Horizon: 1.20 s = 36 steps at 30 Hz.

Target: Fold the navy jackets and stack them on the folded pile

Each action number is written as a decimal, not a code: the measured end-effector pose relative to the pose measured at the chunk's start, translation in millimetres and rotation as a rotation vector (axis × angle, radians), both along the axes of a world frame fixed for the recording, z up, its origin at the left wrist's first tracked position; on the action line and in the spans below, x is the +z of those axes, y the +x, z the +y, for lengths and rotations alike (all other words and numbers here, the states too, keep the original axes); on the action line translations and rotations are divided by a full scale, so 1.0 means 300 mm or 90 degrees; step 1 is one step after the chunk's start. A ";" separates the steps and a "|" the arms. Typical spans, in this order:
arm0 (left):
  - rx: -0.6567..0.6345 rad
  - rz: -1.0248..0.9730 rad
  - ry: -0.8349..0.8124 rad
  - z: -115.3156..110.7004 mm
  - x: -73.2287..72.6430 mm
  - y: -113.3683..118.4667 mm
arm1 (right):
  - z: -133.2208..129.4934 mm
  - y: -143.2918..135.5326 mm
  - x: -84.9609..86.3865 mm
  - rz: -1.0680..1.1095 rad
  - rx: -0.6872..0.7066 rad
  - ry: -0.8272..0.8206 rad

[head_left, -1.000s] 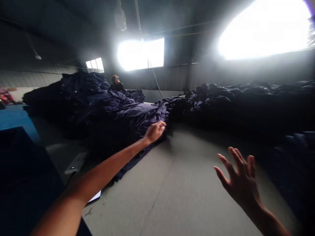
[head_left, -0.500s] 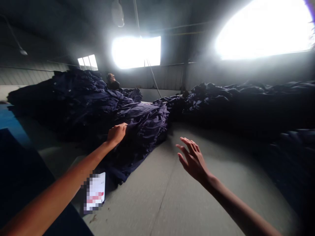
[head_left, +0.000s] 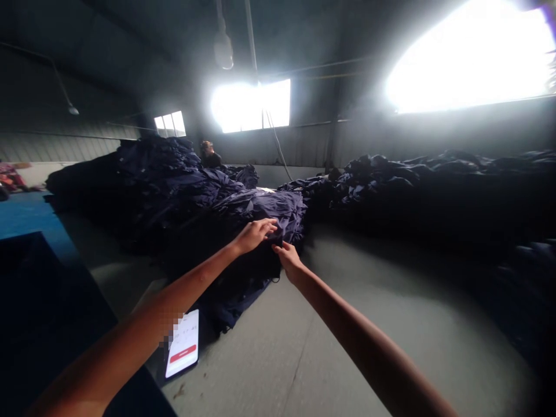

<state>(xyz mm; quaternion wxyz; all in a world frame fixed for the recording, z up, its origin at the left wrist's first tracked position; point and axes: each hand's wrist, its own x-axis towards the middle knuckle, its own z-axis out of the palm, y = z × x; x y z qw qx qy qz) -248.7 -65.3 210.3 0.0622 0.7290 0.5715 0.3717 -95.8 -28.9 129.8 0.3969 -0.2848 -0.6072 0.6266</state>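
My left hand point(head_left: 258, 234) is over the front of a heap of dark navy cloth point(head_left: 278, 204), palm down with its fingers stretched out and a little apart. Just right of it and slightly lower, my right hand point(head_left: 288, 257) pinches the edge of a dark piece of cloth point(head_left: 273, 255) between thumb and fingers. That piece hangs down below the two hands against the heap. Its folds are hard to tell from the dark cloth behind.
A lit phone point(head_left: 185, 346) lies at lower left beside my left forearm. Larger piles of dark cloth point(head_left: 160, 174) stand at back left and along the right wall point(head_left: 403, 174). A person point(head_left: 210, 155) is behind the left pile. Concrete floor point(head_left: 321, 347) runs between.
My right hand has moved left and up to the heap and closed on cloth. My left hand has moved right, and its closed fingers have opened. The view has shifted slightly.
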 end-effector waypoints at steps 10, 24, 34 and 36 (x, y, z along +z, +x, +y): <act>0.404 0.256 -0.053 -0.024 -0.054 -0.390 | 0.151 0.391 0.011 0.068 -0.138 -0.156; -0.029 0.375 -0.147 0.256 -0.441 0.532 | -0.132 1.418 -0.244 0.094 -0.377 -0.187; -0.191 0.425 -0.345 -0.007 -0.747 0.580 | -0.695 1.799 -0.486 -0.253 -0.237 -0.200; -0.200 0.440 -0.355 -0.022 -0.688 0.547 | -0.685 1.792 -0.463 -0.263 -0.243 -0.201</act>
